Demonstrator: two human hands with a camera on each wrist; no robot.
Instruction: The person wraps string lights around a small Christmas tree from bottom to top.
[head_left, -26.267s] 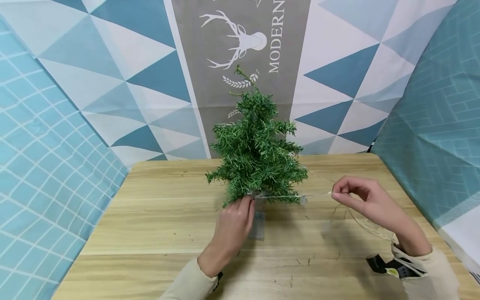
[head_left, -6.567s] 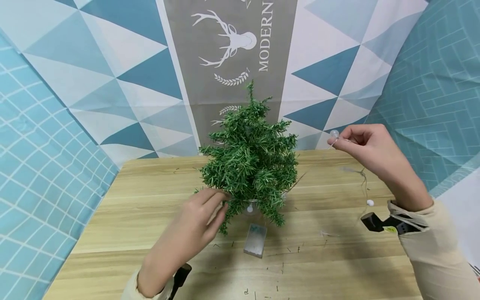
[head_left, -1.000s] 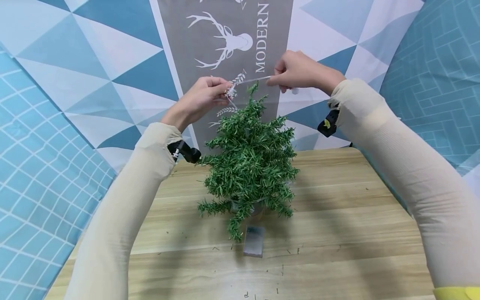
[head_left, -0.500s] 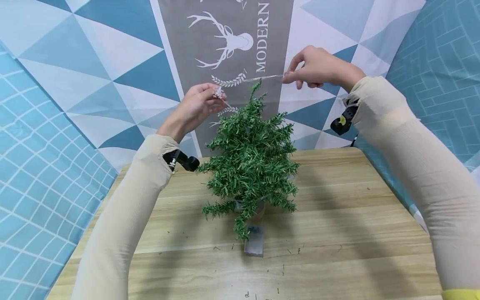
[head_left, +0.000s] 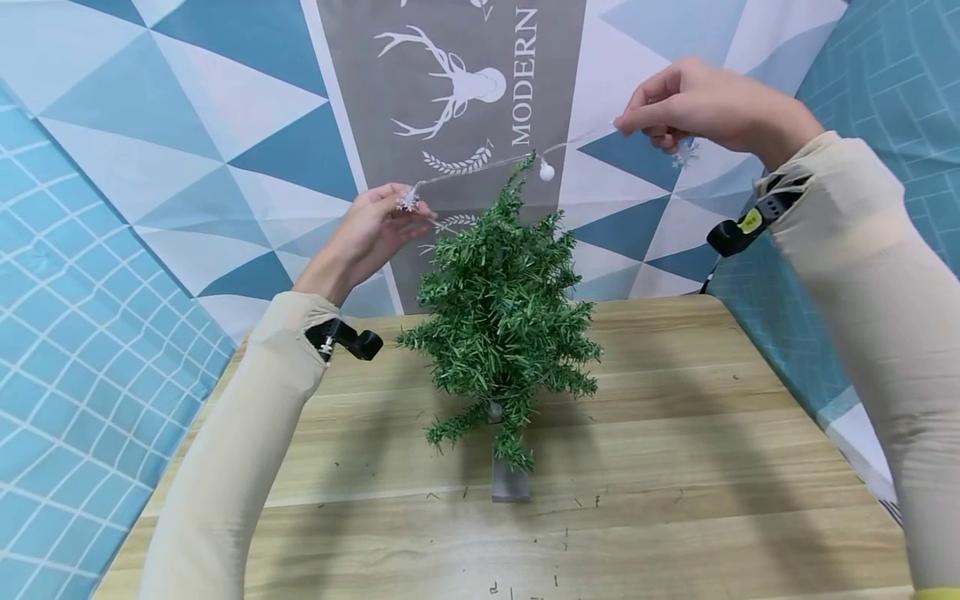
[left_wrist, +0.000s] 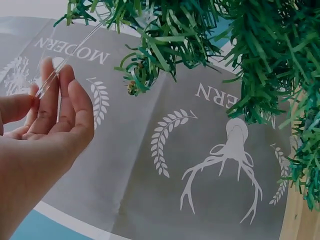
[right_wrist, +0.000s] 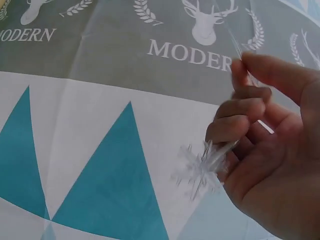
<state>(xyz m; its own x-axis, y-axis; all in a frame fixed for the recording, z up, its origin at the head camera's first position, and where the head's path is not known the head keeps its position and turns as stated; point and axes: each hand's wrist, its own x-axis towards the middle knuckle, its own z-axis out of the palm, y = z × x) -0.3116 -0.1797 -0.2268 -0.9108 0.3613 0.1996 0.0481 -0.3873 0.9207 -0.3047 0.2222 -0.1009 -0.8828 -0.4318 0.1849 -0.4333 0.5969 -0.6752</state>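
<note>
A small green artificial Christmas tree (head_left: pixel 502 333) stands mid-table, its top leaning slightly right. Left of its top, my left hand (head_left: pixel 378 229) pinches a clear string of lights (head_left: pixel 480 169) between thumb and finger; a snowflake ornament (head_left: pixel 408 201) sits at those fingertips. Up to the right, my right hand (head_left: pixel 693 108) pinches the other part of the string. Between the hands the string runs past the treetop, with a white ball light (head_left: pixel 547 171) hanging from it. Another snowflake (right_wrist: pixel 200 167) dangles below my right fingers in the right wrist view.
A flat grey box (head_left: pixel 511 483) lies on the wooden table (head_left: pixel 675 467) in front of the tree, partly covered by a branch. Small dark scraps are scattered near the front. A patterned cloth (head_left: pixel 285 108) hangs close behind the tree.
Since a second ago, my right hand has moved right and up, and my left hand left and down. More string now spans between them, with a ball light showing. The tree has shifted slightly.
</note>
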